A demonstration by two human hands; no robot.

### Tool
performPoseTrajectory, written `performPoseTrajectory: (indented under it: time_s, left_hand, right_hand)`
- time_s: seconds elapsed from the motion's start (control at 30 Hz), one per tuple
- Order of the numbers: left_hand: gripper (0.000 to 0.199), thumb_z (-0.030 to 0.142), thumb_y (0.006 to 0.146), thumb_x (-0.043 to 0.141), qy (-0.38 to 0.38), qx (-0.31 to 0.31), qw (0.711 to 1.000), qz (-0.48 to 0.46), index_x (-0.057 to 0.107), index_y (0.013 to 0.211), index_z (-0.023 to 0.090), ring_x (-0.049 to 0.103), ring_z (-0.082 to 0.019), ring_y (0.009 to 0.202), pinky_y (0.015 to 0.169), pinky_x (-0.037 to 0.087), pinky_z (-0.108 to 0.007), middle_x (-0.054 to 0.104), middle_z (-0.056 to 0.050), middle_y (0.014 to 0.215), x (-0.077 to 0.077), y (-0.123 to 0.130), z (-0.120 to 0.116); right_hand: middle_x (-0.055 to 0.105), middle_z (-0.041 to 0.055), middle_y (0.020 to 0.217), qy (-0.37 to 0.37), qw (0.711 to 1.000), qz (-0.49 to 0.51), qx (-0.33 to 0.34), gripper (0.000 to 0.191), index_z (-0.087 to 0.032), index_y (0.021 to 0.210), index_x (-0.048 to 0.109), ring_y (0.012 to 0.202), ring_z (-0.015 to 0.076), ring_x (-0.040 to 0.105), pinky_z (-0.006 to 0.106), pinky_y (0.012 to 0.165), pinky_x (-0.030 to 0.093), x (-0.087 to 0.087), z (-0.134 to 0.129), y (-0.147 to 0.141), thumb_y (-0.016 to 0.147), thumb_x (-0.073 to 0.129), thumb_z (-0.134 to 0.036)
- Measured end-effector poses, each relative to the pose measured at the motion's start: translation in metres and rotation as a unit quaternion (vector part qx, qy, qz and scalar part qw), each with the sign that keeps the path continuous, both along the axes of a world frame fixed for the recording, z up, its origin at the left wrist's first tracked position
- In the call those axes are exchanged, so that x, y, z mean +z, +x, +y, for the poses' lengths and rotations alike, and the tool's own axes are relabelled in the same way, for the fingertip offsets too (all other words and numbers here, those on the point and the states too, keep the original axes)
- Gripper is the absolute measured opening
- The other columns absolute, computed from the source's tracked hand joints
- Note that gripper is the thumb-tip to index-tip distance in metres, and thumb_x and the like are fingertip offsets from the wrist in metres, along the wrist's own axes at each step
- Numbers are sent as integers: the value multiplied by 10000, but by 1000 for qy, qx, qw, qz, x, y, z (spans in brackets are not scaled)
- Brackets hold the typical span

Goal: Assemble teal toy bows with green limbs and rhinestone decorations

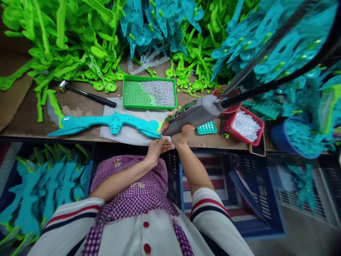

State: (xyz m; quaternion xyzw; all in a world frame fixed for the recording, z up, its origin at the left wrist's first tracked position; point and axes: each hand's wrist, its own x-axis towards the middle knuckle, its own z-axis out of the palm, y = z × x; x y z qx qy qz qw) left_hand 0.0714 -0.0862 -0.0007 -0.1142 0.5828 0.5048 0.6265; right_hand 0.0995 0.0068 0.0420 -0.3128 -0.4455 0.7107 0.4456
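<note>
Fingers of the right hand [185, 132] wrap around a grey, cylindrical plastic power driver [197, 113], its tip at the right end of a turquoise, bow-shaped plastic piece [115, 123] lying across flat pale-grey cloth [128, 138]. The left hand [156, 150] is bunched at that end; its exact hold cannot be told.

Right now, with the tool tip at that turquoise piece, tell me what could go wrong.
The tip of the gray power tool is close to the left hand: a slip might hurt it. The red basket of white pieces sits near the bench's front edge, so a knock could spill it.
</note>
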Motion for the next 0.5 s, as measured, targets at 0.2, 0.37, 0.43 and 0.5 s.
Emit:
performPoseTrajectory:
  time_s: [0.2, 0.37, 0.43, 0.5]
  left_hand:
    - [339, 419, 689, 819, 11, 8, 1000, 20, 631, 696, 136, 739, -233, 746, 814, 592, -369, 702, -56, 627, -1, 2, -1]
    - [315, 376, 694, 802, 13, 27, 999, 30, 609, 643, 133, 739, -246, 727, 814, 591, -400, 687, -57, 594, 0, 5, 0]
    - [321, 378, 685, 806, 15, 32, 999, 26, 598, 630, 139, 738, -240, 724, 825, 589, -400, 677, -45, 574, -1, 5, 0]
    - [335, 385, 663, 823, 17, 33, 999, 23, 592, 627, 144, 741, -242, 747, 837, 586, -399, 676, -39, 575, -2, 5, 0]
  right_hand:
    - [549, -6, 523, 0, 1000, -11, 24, 849, -261, 769, 527, 560, 223, 627, 307, 386, 452, -7, 0, -3, 347, 518, -998]
    - [528, -7, 478, -4, 999, -47, 28, 781, -263, 720, 498, 477, 187, 546, 322, 420, 458, -15, -3, -1, 410, 550, -978]
    - [510, -10, 452, 0, 998, -53, 37, 799, -263, 677, 479, 442, 176, 510, 333, 421, 463, -18, -3, 0, 387, 507, -1008]
    - [498, -7, 441, 6, 997, -52, 47, 811, -262, 634, 469, 430, 176, 500, 349, 432, 480, -19, -3, 0, 367, 472, -1028]
